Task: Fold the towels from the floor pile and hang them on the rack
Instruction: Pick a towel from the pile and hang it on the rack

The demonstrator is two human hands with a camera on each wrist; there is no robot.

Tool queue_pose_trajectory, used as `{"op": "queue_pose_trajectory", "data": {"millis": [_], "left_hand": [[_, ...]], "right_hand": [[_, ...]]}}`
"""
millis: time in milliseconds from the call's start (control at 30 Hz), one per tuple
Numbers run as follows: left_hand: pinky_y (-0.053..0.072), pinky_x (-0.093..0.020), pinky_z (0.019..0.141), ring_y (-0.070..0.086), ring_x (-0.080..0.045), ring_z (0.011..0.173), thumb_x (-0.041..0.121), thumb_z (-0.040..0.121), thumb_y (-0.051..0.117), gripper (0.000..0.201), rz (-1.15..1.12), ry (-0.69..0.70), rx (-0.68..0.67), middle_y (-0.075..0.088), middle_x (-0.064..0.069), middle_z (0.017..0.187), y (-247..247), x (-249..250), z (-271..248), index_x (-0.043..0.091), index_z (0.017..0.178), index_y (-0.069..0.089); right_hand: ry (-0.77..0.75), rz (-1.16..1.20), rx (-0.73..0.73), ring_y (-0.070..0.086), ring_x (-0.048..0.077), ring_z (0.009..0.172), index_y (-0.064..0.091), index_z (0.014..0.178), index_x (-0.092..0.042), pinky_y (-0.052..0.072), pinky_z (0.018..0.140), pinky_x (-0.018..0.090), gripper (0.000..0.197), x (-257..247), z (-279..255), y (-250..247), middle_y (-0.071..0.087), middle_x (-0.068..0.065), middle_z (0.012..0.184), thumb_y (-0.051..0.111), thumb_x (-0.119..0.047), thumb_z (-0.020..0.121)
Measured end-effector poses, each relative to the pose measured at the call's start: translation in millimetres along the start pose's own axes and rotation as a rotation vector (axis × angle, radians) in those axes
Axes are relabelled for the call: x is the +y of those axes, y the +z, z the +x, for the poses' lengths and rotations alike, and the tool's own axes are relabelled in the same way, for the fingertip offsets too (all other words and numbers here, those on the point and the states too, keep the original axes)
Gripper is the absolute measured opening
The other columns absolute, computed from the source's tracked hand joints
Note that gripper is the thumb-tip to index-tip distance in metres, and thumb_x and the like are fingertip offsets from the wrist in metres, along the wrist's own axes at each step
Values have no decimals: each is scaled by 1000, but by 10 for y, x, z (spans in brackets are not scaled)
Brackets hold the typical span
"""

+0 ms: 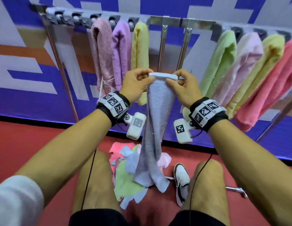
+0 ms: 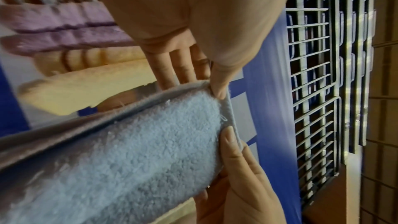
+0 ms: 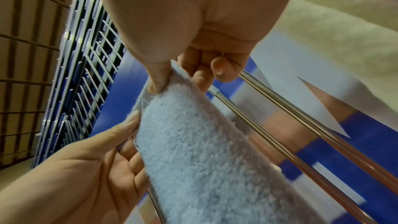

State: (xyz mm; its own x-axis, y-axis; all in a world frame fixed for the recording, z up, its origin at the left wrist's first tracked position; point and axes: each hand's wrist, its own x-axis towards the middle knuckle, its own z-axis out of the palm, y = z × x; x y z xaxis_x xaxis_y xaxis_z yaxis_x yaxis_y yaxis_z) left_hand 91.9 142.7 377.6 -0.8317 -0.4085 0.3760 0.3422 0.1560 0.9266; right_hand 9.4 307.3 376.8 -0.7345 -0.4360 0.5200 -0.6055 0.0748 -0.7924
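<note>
head view, towel: a pale blue terry towel (image 1: 155, 128), folded lengthwise into a narrow strip, hangs straight down between the two forearms, nap soft and looped, lower corners loose above the floor.
head view, left hand: the left hand (image 1: 135, 86) pinches the left top corner of the strip, thumb in front, fingers curled behind the hem.
head view, right hand: the right hand (image 1: 185, 88) pinches the right top corner the same way; the flat hem stretches taut between the two hands.
head view, rack: a shiny metal rack (image 1: 173, 24) stands behind the hands, with two bare thin rods at its middle. on the left hang a pink, a lilac and a yellow folded towel (image 1: 139, 51); on the right a green towel (image 1: 222, 62), then pale pink, yellow-green and coral ones, all fluffy.
head view, pile: a crumpled floor pile (image 1: 125, 175) of green, blue and pink cloths lies on the red carpet below the hanging strip, beside a white shoe (image 1: 182, 178).
left wrist view, grip: the left hand's thumb (image 2: 219, 83) presses the smooth woven hem at the corner, fingers narrow and close behind the cloth; the right hand's thumb nail lies on the far end of the same hem. the towel's looped face fills the lower left.
right wrist view, grip: the right hand's thumb (image 3: 158, 76) and forefinger clamp the corner, the other fingers curled; the left hand's thumb touches the hem's other end. two polished rods (image 3: 286, 108) run just behind the towel, not touching it as far as shows.
</note>
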Motion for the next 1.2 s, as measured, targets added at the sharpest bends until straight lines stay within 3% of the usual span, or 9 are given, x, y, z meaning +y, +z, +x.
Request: {"op": "queue_pose_trajectory", "data": {"millis": [100,267,400,633,767,900,1033,1133,1200], "left_hand": [[51,-19,53,61,0,64,-2,89,65,16,0,47,-25,62,4,74,4,401,164,10,99,64],[54,-21,61,67,-5,73,2,90,65,14,-10,101,-70,66,-1,86,25,989,423,14,97,64],[57,-23,62,66,-7,71,4,90,66,12,-18,145,-92,67,-1,88,58,1390,580,12,99,64],[54,-27,63,67,-14,73,9,90,68,9,-55,213,-105,70,2,84,89,1864,890,12,99,67],[52,-27,60,65,-13,71,9,91,65,10,-141,196,-76,67,5,81,242,1832,1018,13,101,65],[55,-33,69,67,-16,84,7,89,69,14,-207,187,-145,69,-1,89,333,1686,1057,14,101,66],[53,-35,74,66,-14,86,11,89,70,12,-219,178,-126,70,-1,91,393,1538,1052,15,99,67],[52,-24,64,64,-14,82,22,93,65,19,-325,80,-148,67,-5,95,463,1373,997,10,107,64],[56,-32,76,67,-20,91,34,89,66,34,-334,-9,-260,70,-9,101,503,1208,927,7,109,65]], "right_hand": [[-66,-58,3,54,6,62,52,80,-27,42,56,21,17,-374,217,-180,57,-9,72,68,-29,85],[-163,-143,49,51,-9,59,55,89,-14,39,55,9,15,-888,540,-422,56,-11,76,69,-21,90],[-198,-91,87,53,-9,57,53,80,-19,41,54,10,19,-1219,753,-595,57,-9,74,69,-19,90],[-232,82,123,59,8,65,58,77,-17,47,56,21,16,-1598,1071,-772,62,-1,72,71,-17,87],[-182,120,204,56,12,69,57,75,-17,48,61,25,18,-1613,1147,-735,59,-3,73,73,-21,83],[-71,105,89,56,8,72,64,84,-16,45,64,22,18,-1453,1121,-680,61,-4,78,77,-29,82],[-116,22,71,60,9,75,71,91,-5,48,70,25,19,-1379,1120,-687,67,5,83,74,-23,86],[-169,-9,115,56,2,67,70,88,-3,45,63,15,17,-1399,1153,-674,64,-2,75,73,-20,87],[-189,-39,147,55,0,64,68,85,-8,45,62,15,12,-1424,1186,-670,62,-6,73,73,-19,87]]}}
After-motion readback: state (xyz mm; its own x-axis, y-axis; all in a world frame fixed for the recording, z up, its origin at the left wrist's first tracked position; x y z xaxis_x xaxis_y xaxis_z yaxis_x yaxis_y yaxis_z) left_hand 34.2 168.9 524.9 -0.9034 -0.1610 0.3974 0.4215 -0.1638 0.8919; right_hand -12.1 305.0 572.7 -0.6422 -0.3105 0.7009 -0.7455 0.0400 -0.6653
